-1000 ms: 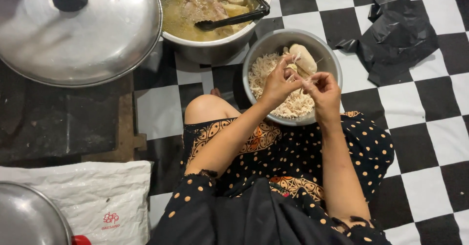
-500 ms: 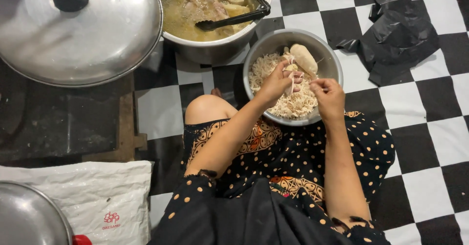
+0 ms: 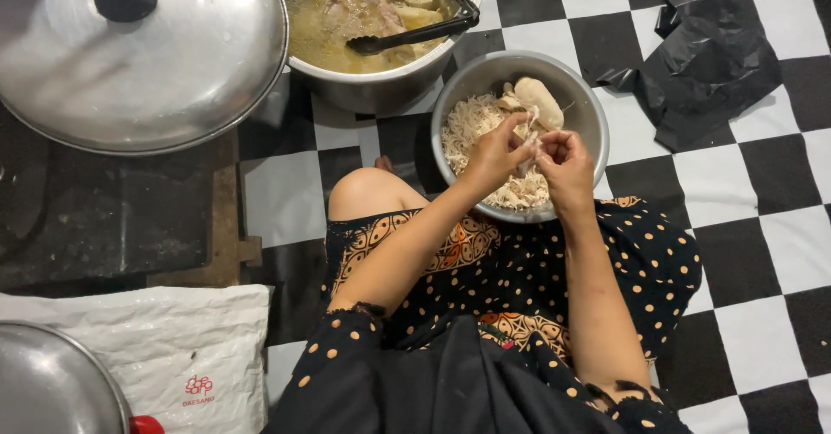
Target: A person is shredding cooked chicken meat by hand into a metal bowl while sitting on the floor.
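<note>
Item: steel bowl (image 3: 582,105), round, set on a black-and-white checkered floor (image 3: 762,226) just ahead of the seated person's lap. All places below are given relative to this bowl.

Contents: a heap of pale shredded meat (image 3: 472,127) fills the nearer and left part of the bowl; one whole pale piece of meat (image 3: 541,102) lies on the far side of the heap.

Left hand (image 3: 495,151): over the middle of the bowl, fingers pinched shut on a thin strip of meat (image 3: 529,140).

Right hand (image 3: 567,167): over the near right part of the bowl, just beside the left hand, fingers curled and closed on the same strip, fingertips of both hands touching or nearly so.

Beyond the bowl, to its far left and just beside its rim: a large metal pot (image 3: 381,88) of yellowish broth with pieces of meat, a black ladle (image 3: 415,34) resting across it.

Further left of the pot: a wide metal lid (image 3: 164,70) with a black knob.

Right of the bowl, apart from it: a crumpled black plastic bag (image 3: 714,62) on the floor.

Well to the near left: a white plastic sack (image 3: 164,356) and the edge of another metal lid (image 3: 48,391).
</note>
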